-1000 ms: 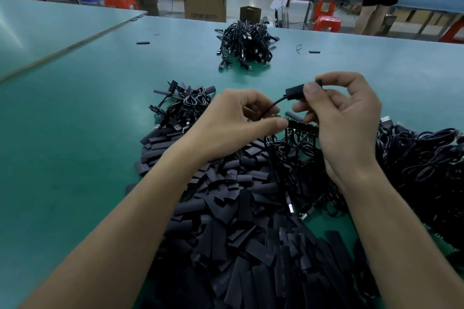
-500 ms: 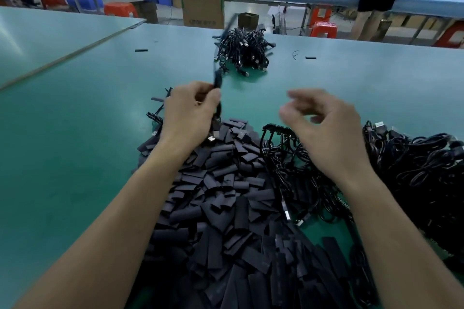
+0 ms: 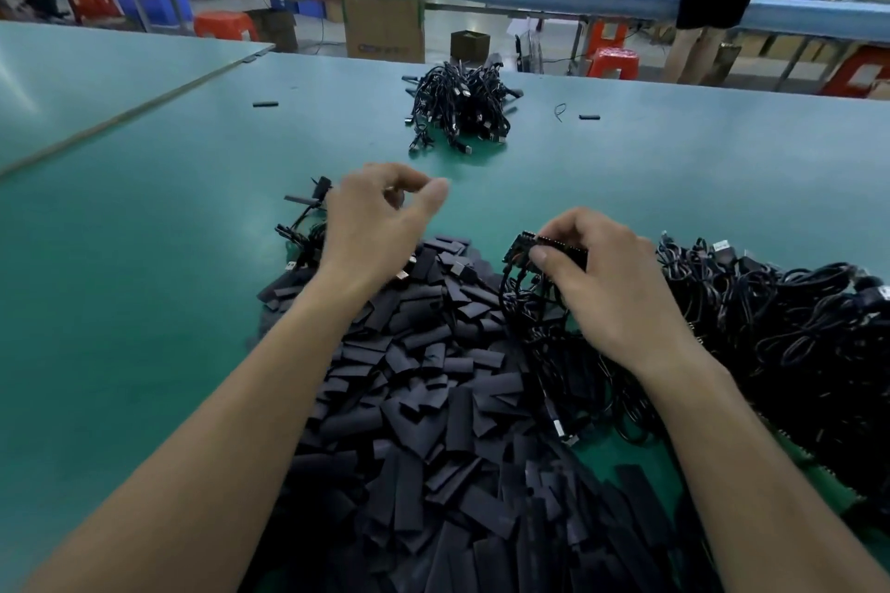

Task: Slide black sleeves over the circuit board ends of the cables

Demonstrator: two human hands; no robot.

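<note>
Sleeves [image 3: 433, 400], flat black strips cut to short, uneven lengths, matte and slightly creased, lie in one big loose heap on the green table [image 3: 144, 303] right in front of me, running from under my forearms up to my hands; there are far too many to count. Two more lie singly farther out on the table, one [image 3: 265, 104] to the left and one [image 3: 589, 116] to the right of a far bundle [image 3: 457, 106] of black cables with metal plug ends. My right hand [image 3: 611, 284] pinches a small dark circuit board [image 3: 522, 243] between thumb and curled fingers, at the inner edge of the large tangle of cables [image 3: 794, 327] that fills the table's right side; a row of tiny pins shows along the board's top edge, and thin black wires drop from it into the tangle. My left hand [image 3: 371, 222] hovers above the far edge of the sleeve heap, fingers loosely curled, thumb apart from them, holding nothing. Behind it lies a small cluster of cables [image 3: 301, 226]. So I count three groups of cables, one heap of sleeves, two strays, and one board in hand.
</note>
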